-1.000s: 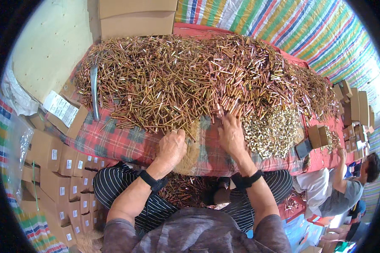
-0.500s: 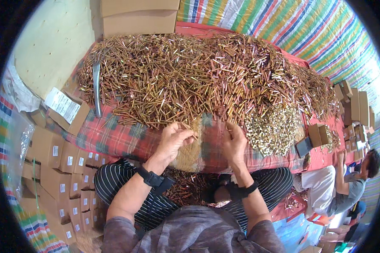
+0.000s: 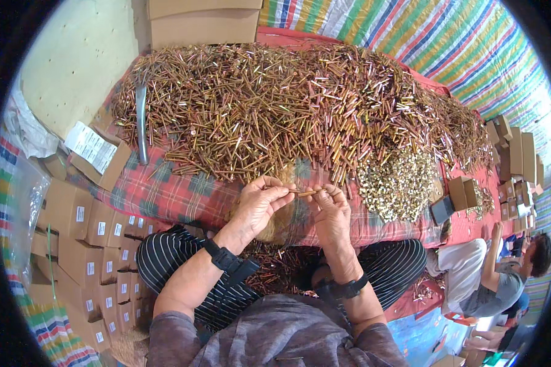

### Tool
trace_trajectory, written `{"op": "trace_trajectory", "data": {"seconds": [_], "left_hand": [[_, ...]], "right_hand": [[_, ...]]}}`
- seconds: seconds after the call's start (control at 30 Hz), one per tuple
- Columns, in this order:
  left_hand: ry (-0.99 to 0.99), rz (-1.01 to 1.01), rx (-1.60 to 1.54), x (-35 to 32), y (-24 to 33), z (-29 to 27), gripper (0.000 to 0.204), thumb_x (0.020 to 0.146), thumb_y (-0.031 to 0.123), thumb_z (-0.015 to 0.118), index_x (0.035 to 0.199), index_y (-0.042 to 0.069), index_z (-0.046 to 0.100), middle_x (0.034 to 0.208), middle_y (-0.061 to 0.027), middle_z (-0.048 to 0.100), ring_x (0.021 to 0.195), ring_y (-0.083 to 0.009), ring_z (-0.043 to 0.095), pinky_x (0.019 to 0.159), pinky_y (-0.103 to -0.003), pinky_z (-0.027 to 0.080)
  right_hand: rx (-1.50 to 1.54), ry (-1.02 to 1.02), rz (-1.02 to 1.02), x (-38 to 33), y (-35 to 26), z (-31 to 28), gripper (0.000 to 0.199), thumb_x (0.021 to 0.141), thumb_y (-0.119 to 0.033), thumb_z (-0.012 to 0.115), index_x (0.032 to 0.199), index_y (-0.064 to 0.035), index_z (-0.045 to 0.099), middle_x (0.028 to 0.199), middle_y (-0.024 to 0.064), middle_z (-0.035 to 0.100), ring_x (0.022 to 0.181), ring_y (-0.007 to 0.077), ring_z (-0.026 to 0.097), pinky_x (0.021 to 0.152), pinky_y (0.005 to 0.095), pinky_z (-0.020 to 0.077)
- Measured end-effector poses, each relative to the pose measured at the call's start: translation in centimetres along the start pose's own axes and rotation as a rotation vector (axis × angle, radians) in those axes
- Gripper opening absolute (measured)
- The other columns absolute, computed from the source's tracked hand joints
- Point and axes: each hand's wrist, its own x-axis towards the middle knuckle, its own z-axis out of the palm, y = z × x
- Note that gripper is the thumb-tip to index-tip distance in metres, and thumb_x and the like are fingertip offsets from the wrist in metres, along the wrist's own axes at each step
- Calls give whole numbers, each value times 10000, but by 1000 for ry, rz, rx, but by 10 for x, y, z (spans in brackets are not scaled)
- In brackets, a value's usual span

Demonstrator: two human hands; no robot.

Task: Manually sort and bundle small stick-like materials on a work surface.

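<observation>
My left hand (image 3: 260, 203) is closed in a pinch on a thin copper-coloured metal rod (image 3: 303, 192). The rod lies roughly level above the near edge of the plaid cloth (image 3: 196, 205). At its other end the fingers of my right hand (image 3: 332, 214) are closed on it; whether they also hold a small piece cannot be made out. Beyond both hands spreads a wide heap of similar copper-coloured rods (image 3: 239, 110). To the right of my right hand is a pile of small gold-coloured metal pieces (image 3: 395, 186).
A curved grey metal bar (image 3: 141, 125) lies at the heap's left. Stacked labelled cardboard boxes (image 3: 79, 260) stand at the lower left, with a larger carton (image 3: 205, 27) at the back. An open small box (image 3: 462, 193) sits at right. Another person (image 3: 496, 275) works farther right.
My right hand has moved left and its fingertips have met the rod held by my left hand. The left hand has shifted slightly right.
</observation>
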Motion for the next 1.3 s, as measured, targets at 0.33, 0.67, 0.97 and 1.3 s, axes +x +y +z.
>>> {"op": "trace_trajectory", "data": {"seconds": [0.33, 0.67, 0.97, 1.3], "left_hand": [[-22, 29, 8, -4, 1, 1, 82, 810, -61, 573, 885, -27, 569, 960, -149, 620, 897, -203, 614, 837, -309, 528], [-74, 58, 350, -7, -12, 3, 151, 851, 57, 594, 980, -18, 618, 895, -71, 632, 764, -110, 598, 710, -212, 500], [-67, -203, 199, -6, -13, -5, 128, 851, 93, 615, 954, 18, 614, 760, 1, 582, 602, -29, 497, 485, -135, 357], [-60, -175, 248, -4, -18, -2, 86, 853, 89, 605, 914, 30, 597, 746, 3, 572, 598, -30, 492, 471, -140, 334]], "right_hand": [[23, 78, -43, -3, 3, 5, 140, 871, 3, 552, 997, -18, 495, 960, 102, 604, 864, 175, 604, 791, 279, 522], [-103, 82, -88, -16, 13, 12, 114, 869, 1, 562, 979, -2, 535, 936, 87, 616, 787, 135, 601, 751, 257, 511], [-1609, 269, -676, -6, -56, -52, 116, 784, -139, 646, 814, -28, 630, 754, 147, 601, 647, 314, 586, 596, 382, 472], [-1979, 279, -559, 14, -72, -91, 76, 717, -61, 591, 777, -16, 610, 753, 172, 580, 715, 360, 580, 641, 431, 463]]}}
